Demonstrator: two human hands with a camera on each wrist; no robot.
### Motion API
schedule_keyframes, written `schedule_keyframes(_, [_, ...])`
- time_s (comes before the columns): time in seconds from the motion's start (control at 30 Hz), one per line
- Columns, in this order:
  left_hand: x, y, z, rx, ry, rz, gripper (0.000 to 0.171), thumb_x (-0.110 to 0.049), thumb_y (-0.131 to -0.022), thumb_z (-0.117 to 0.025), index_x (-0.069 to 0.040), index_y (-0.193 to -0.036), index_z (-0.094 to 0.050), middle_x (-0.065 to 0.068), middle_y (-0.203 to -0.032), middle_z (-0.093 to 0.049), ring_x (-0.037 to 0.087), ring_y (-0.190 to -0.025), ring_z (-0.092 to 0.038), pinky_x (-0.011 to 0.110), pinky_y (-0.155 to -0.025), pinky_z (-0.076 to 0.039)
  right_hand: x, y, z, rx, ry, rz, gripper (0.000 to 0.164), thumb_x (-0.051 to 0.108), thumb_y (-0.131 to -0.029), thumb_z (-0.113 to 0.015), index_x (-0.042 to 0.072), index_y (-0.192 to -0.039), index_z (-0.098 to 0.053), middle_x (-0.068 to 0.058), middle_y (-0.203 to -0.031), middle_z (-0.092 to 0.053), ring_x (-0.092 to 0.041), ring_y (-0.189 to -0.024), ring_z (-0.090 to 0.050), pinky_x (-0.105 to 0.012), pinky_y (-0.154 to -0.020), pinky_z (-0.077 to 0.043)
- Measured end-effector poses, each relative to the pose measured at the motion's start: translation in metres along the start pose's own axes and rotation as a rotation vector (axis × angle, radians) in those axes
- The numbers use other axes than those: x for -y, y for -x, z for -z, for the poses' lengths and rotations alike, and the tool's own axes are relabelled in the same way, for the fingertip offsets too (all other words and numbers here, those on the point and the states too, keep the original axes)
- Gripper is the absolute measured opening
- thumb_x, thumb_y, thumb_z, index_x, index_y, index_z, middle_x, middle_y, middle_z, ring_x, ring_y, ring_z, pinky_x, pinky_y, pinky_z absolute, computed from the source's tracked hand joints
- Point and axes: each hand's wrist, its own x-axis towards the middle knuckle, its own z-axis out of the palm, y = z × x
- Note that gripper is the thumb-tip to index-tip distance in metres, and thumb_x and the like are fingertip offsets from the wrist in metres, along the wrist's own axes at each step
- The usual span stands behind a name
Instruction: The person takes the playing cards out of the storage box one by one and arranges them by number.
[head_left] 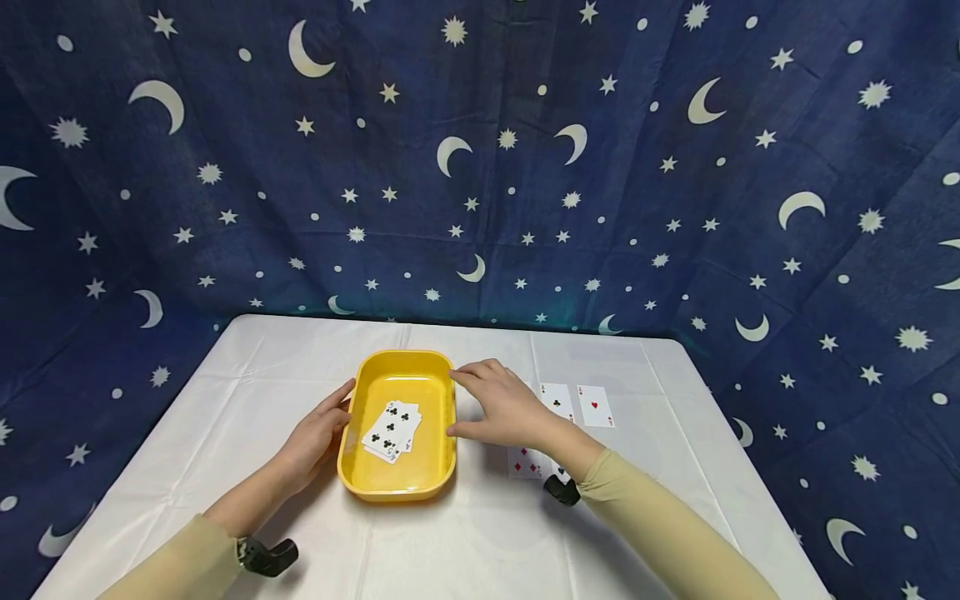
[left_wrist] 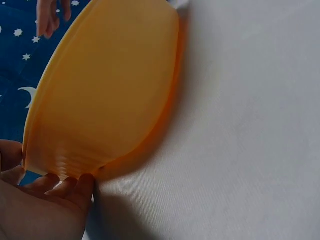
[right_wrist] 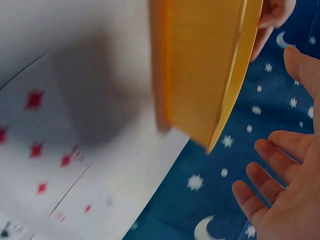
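Note:
A yellow tray point(head_left: 397, 483) with rounded corners lies on the white-covered table, and a small pile of playing cards point(head_left: 392, 431) rests inside it, a five of clubs on top. At the tray's left side, my left hand point(head_left: 311, 442) grips the rim and wall; in the left wrist view its fingertips press the outer wall point(left_wrist: 100, 90) close to the thumb. My right hand point(head_left: 504, 407) hovers by the tray's right side with thumb and fingers spread. In the right wrist view, this hand point(right_wrist: 285, 185) shows a gap between its fingers and the tray and holds nothing.
Right of the tray lie several face-up cards: an ace of hearts point(head_left: 595, 406), a clubs card point(head_left: 557, 400) and a diamonds card point(head_left: 524, 463). My right hand and forearm partly cover this group. A dark blue cloth point(head_left: 495, 233) with moons and stars hangs behind the table point(head_left: 300, 350).

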Motion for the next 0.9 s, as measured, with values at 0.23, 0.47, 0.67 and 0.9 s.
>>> schedule_keyframes(0.23, [0.0, -0.001, -0.001, -0.002, 0.021, 0.013, 0.066, -0.01, -0.104, -0.036, -0.023, -0.166, -0.017, 0.018, -0.167, -0.023, 0.03, -0.144, -0.038, 0.042, -0.115, -0.035, 0.024, -0.027, -0.012, 0.073, 0.082, 0.049, 0.089, 0.067, -0.084, -0.07, 0.015, -0.154, -0.049, -0.002, -0.148, -0.051, -0.022, -0.134, -0.042, -0.043, -0.111, -0.039])
schedule_keyframes(0.47, [0.001, -0.001, -0.001, 0.005, 0.002, 0.001, 0.067, -0.011, -0.104, -0.038, -0.022, -0.166, -0.016, 0.019, -0.167, -0.023, 0.031, -0.144, -0.037, 0.043, -0.116, -0.034, 0.033, -0.047, -0.026, 0.154, 0.172, 0.06, 0.091, 0.069, -0.083, -0.07, 0.015, -0.153, -0.049, -0.001, -0.146, -0.052, -0.021, -0.132, -0.042, -0.041, -0.109, -0.039])
schedule_keyframes(0.67, [0.001, -0.001, 0.001, 0.02, 0.007, -0.008, 0.067, -0.011, -0.104, -0.038, -0.021, -0.166, -0.016, 0.019, -0.167, -0.022, 0.032, -0.146, -0.035, 0.046, -0.117, -0.031, 0.04, -0.061, -0.033, 0.212, 0.266, 0.067, 0.089, 0.073, -0.082, -0.068, 0.015, -0.148, -0.056, 0.0, -0.14, -0.056, -0.02, -0.123, -0.046, -0.036, -0.102, -0.041])
schedule_keyframes(0.9, [0.0, 0.0, 0.001, 0.028, 0.009, -0.011, 0.067, -0.01, -0.105, -0.037, -0.022, -0.166, -0.015, 0.02, -0.167, -0.021, 0.033, -0.146, -0.034, 0.047, -0.117, -0.03, 0.05, -0.076, -0.043, 0.283, 0.304, 0.034, 0.075, 0.077, -0.08, -0.067, 0.019, -0.127, -0.068, 0.001, -0.128, -0.059, -0.019, -0.112, -0.046, -0.034, -0.094, -0.043])
